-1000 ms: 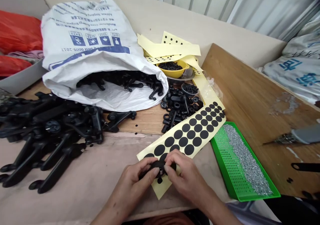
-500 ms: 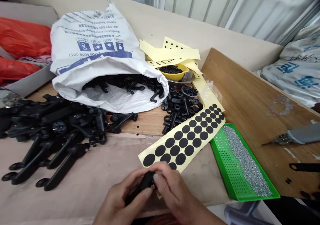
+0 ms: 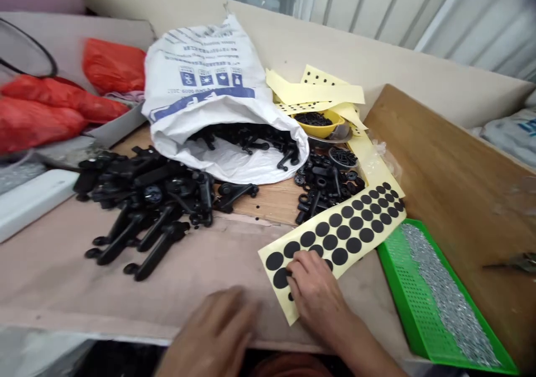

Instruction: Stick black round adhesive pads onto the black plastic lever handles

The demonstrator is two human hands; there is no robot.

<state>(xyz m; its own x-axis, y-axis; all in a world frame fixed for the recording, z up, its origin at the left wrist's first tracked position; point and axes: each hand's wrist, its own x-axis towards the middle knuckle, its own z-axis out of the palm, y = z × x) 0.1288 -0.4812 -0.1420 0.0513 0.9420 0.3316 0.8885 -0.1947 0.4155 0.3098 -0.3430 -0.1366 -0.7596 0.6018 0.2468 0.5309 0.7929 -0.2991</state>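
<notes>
My right hand [image 3: 316, 290] lies over the near end of a yellow sheet [image 3: 288, 310] that carries rows of round black stickers [image 3: 307, 239]. Its thumb and fingers pinch together at the edge of a black sticker [image 3: 280, 278] and hide part of it. To the left, my left hand [image 3: 213, 332] hovers near the table's front edge, smeared by motion, and what it holds, if anything, does not show. Several black plastic handles [image 3: 159, 248] lie side by side left of my hands, at the front of a heap of black parts [image 3: 142, 181].
Behind lies a white sack [image 3: 209, 109] with black parts in its mouth. Loose black parts [image 3: 320, 181] and a yellow bowl [image 3: 320, 119] sit beside it. A green basket [image 3: 422, 332] of small metal pieces stands at the right. Red bags [image 3: 113, 67] lie at the back left.
My hands were together around a black part and have come apart. The right hand has moved onto the sticker sheet. The view has swung left, and the black part no longer shows in my hands.
</notes>
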